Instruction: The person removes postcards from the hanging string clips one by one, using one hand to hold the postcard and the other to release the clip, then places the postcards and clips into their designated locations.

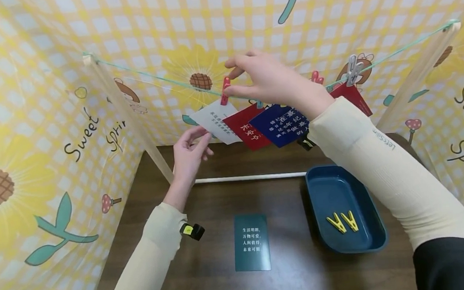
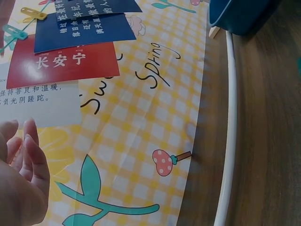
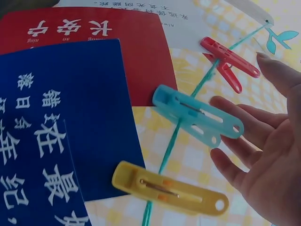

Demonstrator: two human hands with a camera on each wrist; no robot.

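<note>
In the head view a white card (image 1: 217, 121) with printed text hangs tilted from the green line by a red clothespin (image 1: 225, 90). My right hand (image 1: 265, 77) is at that clothespin, thumb and fingers spread apart around its upper end. The right wrist view shows a gap between the thumb and fingers of my right hand (image 3: 268, 136), with the red clothespin (image 3: 230, 61) near the thumb tip. My left hand (image 1: 189, 153) has its loosely bent fingers right at the white card's lower edge. Beside that card hang a red card (image 1: 247, 127) and a blue card (image 1: 278, 127).
A teal clothespin (image 3: 197, 115) and a yellow clothespin (image 3: 169, 188) grip the line. Farther right, a grey clothespin (image 1: 353, 71) holds another red card (image 1: 352, 97). Wooden posts carry the line. Below are a green card (image 1: 252, 258) and a blue tray (image 1: 318, 211) with two yellow clothespins (image 1: 342, 222).
</note>
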